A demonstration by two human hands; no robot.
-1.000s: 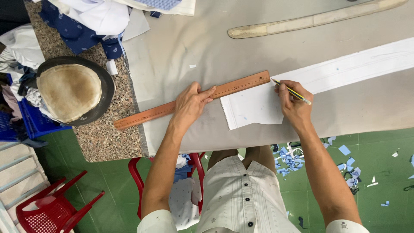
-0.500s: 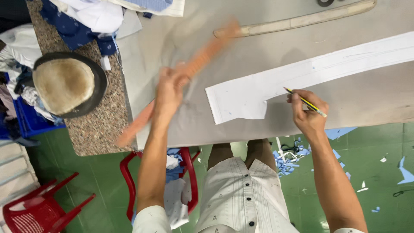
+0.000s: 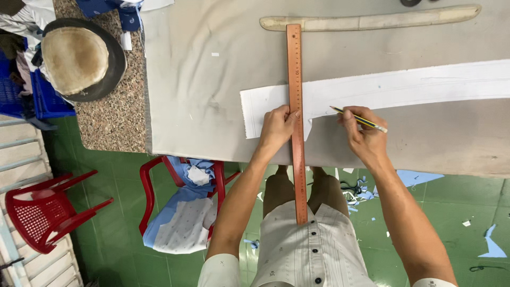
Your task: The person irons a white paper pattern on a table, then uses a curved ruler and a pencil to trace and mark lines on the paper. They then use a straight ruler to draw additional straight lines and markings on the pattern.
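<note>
— While your left hand (image 3: 277,127) presses the long wooden ruler (image 3: 296,122) flat, how far would you say you are?

— Judging by the layout, you are early in the marking. You have the ruler squared across the white fabric strip (image 3: 404,85), running from the upper middle of the frame down past the counter (image 3: 212,74) edge to your lap. Faint lines seem to show on the strip further right, but I cannot tell whether any line is drawn along the ruler.

— And your hands?

— Your left hand lies fingers together, thumb at the ruler's edge, palm bearing down on ruler and strip near the strip's left end. Your right hand (image 3: 364,135) is closed round a yellow pencil (image 3: 360,119), pinched between thumb and fingers, its tip on the strip just right of the ruler.

— Anything else nearby?

— A pale curved ruler (image 3: 372,21) lies along the top of the counter, well apart from your hands. A brimmed hat (image 3: 79,56) sits at upper left, and red chairs (image 3: 48,210) stand at lower left.
</note>
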